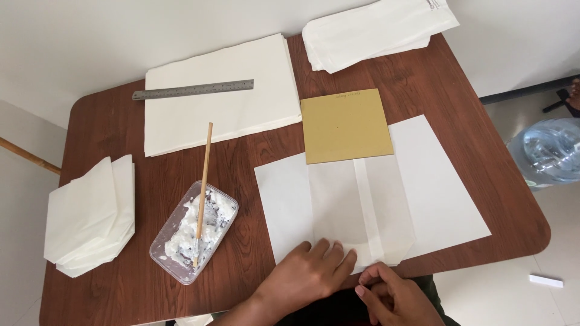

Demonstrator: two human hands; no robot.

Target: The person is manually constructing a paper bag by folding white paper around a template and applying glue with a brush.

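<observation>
left hand [308,271] flattens folded white paper [356,208] (translucent, creased), right hand [396,293] pinching its edge.

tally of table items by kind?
White paper stacks: 3
Folded white paper sheet: 1
Tan square cardboard: 1
Steel ruler: 1
Clear plastic tub of white paste: 1
Wooden-handled brush: 1
Total: 8

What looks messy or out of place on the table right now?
Little. The glue tub is smeared with white paste, with the brush propped in it, handle jutting over the rim. The ruler lies slightly askew on the paper stack. No spill shows on the table.
</observation>
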